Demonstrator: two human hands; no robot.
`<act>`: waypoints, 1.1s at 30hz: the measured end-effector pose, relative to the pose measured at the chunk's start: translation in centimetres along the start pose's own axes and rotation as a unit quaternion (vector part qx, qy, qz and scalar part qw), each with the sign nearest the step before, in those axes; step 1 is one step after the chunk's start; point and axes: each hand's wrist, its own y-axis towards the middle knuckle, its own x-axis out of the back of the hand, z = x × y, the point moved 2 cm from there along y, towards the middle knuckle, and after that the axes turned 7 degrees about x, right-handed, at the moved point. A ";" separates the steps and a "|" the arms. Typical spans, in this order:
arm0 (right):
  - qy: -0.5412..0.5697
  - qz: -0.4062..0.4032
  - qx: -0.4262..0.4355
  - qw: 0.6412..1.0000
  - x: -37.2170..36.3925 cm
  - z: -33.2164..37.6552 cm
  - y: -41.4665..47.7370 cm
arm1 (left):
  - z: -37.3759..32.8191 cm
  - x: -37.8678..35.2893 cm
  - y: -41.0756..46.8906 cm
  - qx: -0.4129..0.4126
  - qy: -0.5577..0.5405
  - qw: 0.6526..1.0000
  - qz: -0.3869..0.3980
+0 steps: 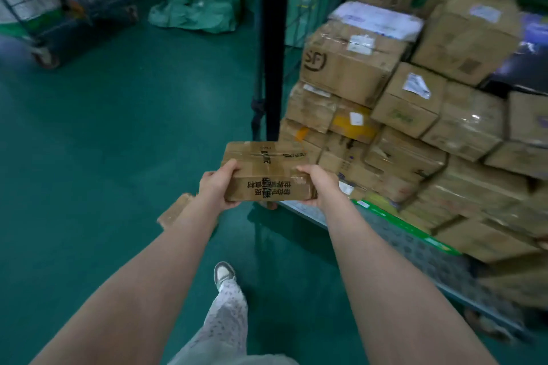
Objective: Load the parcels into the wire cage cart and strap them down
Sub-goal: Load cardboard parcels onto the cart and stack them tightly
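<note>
A flat cardboard parcel [267, 163] is in the air, near the corner of the wire cage cart [439, 258]. The left hand [216, 185] and the right hand [320, 187] each grasp one short end, with the fingers [229, 167] curled around it. It looks stiff and rather light to me. The taped faces may slip, so the ends are the good places to hold. Its long axis runs from left to right, with the broad face up.

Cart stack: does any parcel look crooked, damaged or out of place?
Yes. A flat brown cardboard piece lies alone on the green floor, beside the left forearm, outside the cart. In the stack, one carton sits tilted over its neighbours.
</note>
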 end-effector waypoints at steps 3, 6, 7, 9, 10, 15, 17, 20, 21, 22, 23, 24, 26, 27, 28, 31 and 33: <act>0.012 -0.029 -0.001 1.000 4.3 -0.4 -1.4 | 1.2 -3.4 -1.9 -0.001 0.024 0.999 0.031; 0.041 -0.071 -0.001 0.997 9.3 -0.4 -3.0 | 2.1 -7.6 -4.1 -0.013 0.069 0.995 0.069; 0.053 -0.086 -0.001 0.995 11.0 -0.3 -3.6 | 2.4 -9.1 -5.0 -0.018 0.086 0.993 0.084; 0.079 -0.106 0.005 0.991 14.1 -0.1 -4.5 | 2.9 -12.0 -6.2 -0.021 0.103 0.988 0.114; 0.092 -0.118 0.009 0.989 15.7 0.1 -4.7 | 3.1 -13.6 -6.8 -0.023 0.113 0.985 0.129; 0.151 -0.188 0.010 0.970 22.4 0.5 -5.1 | 3.9 -21.1 -8.2 -0.021 0.169 0.968 0.186; 0.174 -0.206 0.001 0.963 25.0 0.8 -4.7 | 4.2 -24.5 -8.8 -0.013 0.198 0.958 0.206; 0.196 -0.240 -0.002 0.951 28.0 1.6 -4.0 | 4.4 -28.8 -9.1 -0.002 0.229 0.946 0.230; 0.198 -0.253 0.000 0.947 29.1 1.9 -3.6 | 4.3 -30.3 -9.0 -0.001 0.233 0.944 0.232; 0.198 -0.266 0.003 0.943 30.1 2.4 -3.3 | 4.2 -31.9 -8.9 0.001 0.235 0.942 0.240; 0.205 -0.281 0.009 0.937 31.6 3.0 -2.9 | 3.9 -34.1 -9.1 -0.001 0.242 0.938 0.249; 0.210 -0.291 0.015 0.933 32.6 3.6 -2.7 | 3.7 -35.7 -9.2 -0.004 0.247 0.935 0.255; 0.223 -0.318 0.024 0.921 35.2 5.0 -2.3 | 3.5 -39.5 -9.6 -0.011 0.259 0.927 0.272; 0.232 -0.324 0.028 0.917 36.3 5.3 -2.0 | 3.4 -40.8 -9.9 -0.018 0.259 0.926 0.272; 0.245 -0.328 0.033 0.912 37.3 5.8 -2.1 | 3.3 -42.2 -10.3 -0.025 0.258 0.925 0.277; 0.254 -0.352 0.047 0.900 41.0 6.5 -1.5 | 3.6 -46.8 -11.3 -0.027 0.279 0.911 0.301; 0.254 -0.368 0.039 0.894 43.0 6.3 -1.4 | 4.4 -49.0 -11.9 -0.016 0.295 0.904 0.309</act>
